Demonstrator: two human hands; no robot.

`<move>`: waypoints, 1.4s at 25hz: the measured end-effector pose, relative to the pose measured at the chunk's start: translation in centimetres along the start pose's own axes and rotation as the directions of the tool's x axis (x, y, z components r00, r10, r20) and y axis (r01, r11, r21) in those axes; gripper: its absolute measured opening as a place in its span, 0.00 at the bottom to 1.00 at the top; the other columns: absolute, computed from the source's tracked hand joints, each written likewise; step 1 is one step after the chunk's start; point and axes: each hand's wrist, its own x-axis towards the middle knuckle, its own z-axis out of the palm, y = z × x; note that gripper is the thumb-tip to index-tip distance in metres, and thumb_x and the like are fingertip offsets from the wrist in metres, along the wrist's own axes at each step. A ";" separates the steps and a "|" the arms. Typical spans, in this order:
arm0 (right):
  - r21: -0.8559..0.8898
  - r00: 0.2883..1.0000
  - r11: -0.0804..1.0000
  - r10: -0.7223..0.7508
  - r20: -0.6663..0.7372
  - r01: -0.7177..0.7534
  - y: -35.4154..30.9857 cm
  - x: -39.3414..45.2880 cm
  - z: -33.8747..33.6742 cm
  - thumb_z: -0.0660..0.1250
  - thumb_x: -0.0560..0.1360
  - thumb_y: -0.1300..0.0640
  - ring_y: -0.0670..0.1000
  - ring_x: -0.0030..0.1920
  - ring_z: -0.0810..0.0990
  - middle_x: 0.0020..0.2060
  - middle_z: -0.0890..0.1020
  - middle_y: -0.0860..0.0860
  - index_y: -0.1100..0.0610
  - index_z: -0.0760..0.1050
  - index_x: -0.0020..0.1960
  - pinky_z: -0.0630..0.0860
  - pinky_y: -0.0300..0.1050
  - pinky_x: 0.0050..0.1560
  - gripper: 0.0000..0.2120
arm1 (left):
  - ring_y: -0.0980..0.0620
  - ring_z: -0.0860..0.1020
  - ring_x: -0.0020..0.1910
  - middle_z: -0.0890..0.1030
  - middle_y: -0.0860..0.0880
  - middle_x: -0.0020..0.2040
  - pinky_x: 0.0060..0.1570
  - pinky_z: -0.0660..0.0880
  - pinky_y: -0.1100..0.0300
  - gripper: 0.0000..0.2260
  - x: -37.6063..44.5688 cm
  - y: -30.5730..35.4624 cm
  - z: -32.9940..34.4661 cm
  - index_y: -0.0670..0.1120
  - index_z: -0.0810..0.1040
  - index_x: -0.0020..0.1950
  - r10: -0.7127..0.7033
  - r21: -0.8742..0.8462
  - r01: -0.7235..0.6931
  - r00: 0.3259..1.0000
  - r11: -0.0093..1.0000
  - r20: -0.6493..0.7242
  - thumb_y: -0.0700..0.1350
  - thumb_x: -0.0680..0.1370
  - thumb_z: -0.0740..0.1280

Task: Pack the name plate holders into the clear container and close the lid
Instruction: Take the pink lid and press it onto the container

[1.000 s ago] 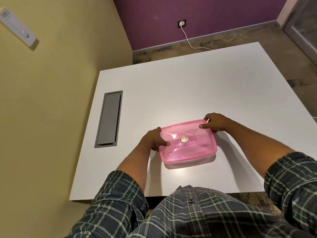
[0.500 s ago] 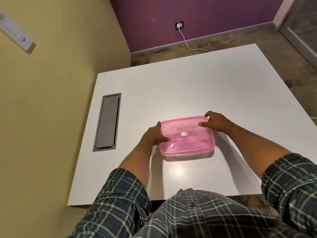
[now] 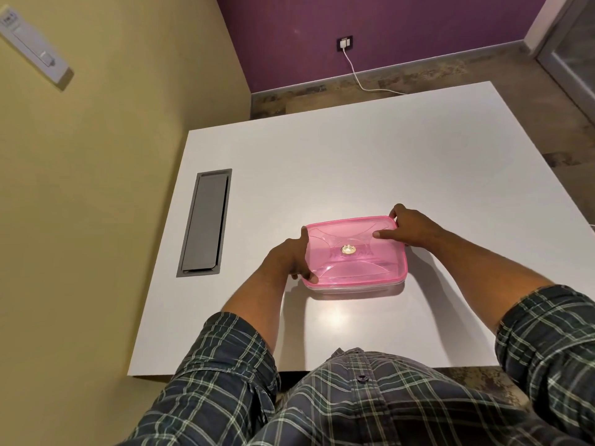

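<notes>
while gripped, lid (image 3: 354, 249) between each hand

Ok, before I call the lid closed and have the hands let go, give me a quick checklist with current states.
1. Pink lid sits square over the clear container: ok.
2. Lid snapped down all round: cannot tell; the far and left edges are hidden by hands.
3. Left hand steadies the left side: ok.
4. Right hand holds the far right corner, a finger on top: ok.
5. Name plate holders inside: cannot tell through the tinted lid.
6. Container rests flat on the white table: ok.
</notes>
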 end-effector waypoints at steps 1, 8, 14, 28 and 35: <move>-0.008 1.000 1.000 -0.004 0.004 0.004 -0.1 0.0 -0.1 0.76 0.68 0.37 0.57 0.44 0.81 0.48 0.82 0.57 0.59 0.70 0.60 0.76 0.49 0.43 0.33 | 0.45 0.81 0.36 0.82 0.38 0.54 0.44 0.81 0.50 0.63 -0.1 -0.3 0.0 0.48 0.33 0.80 0.016 -0.032 -0.016 1.000 0.999 -0.007 0.44 0.66 0.81; -0.040 0.999 0.999 -0.007 0.050 0.009 -0.6 0.1 -0.4 0.76 0.69 0.39 0.57 0.41 0.82 0.47 0.81 0.56 0.58 0.71 0.59 0.78 0.49 0.38 0.30 | 0.50 0.79 0.32 0.76 0.51 0.39 0.33 0.78 0.60 0.61 -0.3 -1.9 0.6 0.57 0.39 0.81 0.072 -0.229 -0.087 0.995 0.970 -0.072 0.40 0.65 0.82; -0.060 0.995 0.998 0.029 0.093 -0.023 -0.8 0.5 -0.6 0.76 0.69 0.40 0.60 0.41 0.84 0.48 0.81 0.58 0.58 0.70 0.59 0.81 0.52 0.38 0.30 | 0.50 0.81 0.29 0.83 0.41 0.49 0.30 0.77 0.59 0.60 0.0 -0.7 0.3 0.55 0.28 0.78 0.006 -0.078 -0.004 0.999 0.997 0.032 0.39 0.69 0.77; -0.009 0.984 1.000 0.010 0.180 -0.009 0.7 -0.4 0.1 0.75 0.62 0.29 0.54 0.29 0.85 0.42 0.83 0.52 0.50 0.65 0.65 0.75 0.43 0.26 0.41 | 0.40 0.80 0.56 0.79 0.40 0.60 0.54 0.79 0.47 0.56 0.1 -1.5 0.6 0.50 0.33 0.80 0.048 0.273 -0.029 0.997 0.962 -0.065 0.42 0.71 0.76; -0.329 0.949 0.930 -0.057 0.310 0.164 0.1 -1.4 -1.1 0.75 0.45 0.22 0.57 0.70 0.72 0.76 0.62 0.52 0.49 0.39 0.81 0.72 0.53 0.67 0.77 | 0.40 0.77 0.59 0.54 0.47 0.78 0.55 0.78 0.48 0.50 0.8 -0.6 -0.2 0.46 0.62 0.77 0.122 0.561 0.004 0.975 0.828 -0.186 0.50 0.60 0.83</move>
